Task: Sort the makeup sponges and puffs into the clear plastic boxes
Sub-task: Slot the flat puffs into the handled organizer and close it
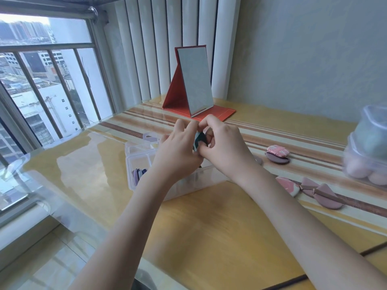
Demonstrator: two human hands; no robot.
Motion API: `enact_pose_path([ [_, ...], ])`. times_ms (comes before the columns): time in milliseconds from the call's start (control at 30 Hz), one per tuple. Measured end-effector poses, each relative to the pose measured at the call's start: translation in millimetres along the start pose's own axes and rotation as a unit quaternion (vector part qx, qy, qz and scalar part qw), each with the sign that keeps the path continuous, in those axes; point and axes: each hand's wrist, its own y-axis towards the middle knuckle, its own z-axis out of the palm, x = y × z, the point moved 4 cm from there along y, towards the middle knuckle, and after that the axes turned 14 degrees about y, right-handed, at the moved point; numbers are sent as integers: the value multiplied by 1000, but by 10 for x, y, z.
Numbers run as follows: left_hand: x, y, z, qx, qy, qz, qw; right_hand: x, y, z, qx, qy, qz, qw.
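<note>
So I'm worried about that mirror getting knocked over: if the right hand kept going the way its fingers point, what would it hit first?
Probably not the mirror. The right hand points leftward at the small dark puff it pinches; just beyond is the left hand. The mirror stands farther back, though depth is hard to judge.

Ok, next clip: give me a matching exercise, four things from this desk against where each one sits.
Things:
1. dark green and white puff
2. red folding stand mirror
3. purple flat puffs
4. pale pink egg-shaped sponges

Places:
A. in a clear tub at the right edge
B. pinched between the left hand and right hand
C. standing on edge in the clear divided plastic box
D. upright at the back of the desk

Pairs: 1-B, 2-D, 3-C, 4-A
</note>
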Motion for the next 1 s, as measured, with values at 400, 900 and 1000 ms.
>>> enact_pose_path([
  [400, 33, 15, -36, -30, -57, -19, 998, -182, 7, 35, 121, -112, 73, 984],
  [900, 24, 20, -48, -41, -8, -21, 999, -248, -6, 55, 197, -64, 104, 973],
  [1000, 24, 19, -49, -46, -2, -18, 999, -247, 3, -69, 163, 34, 103, 981],
])
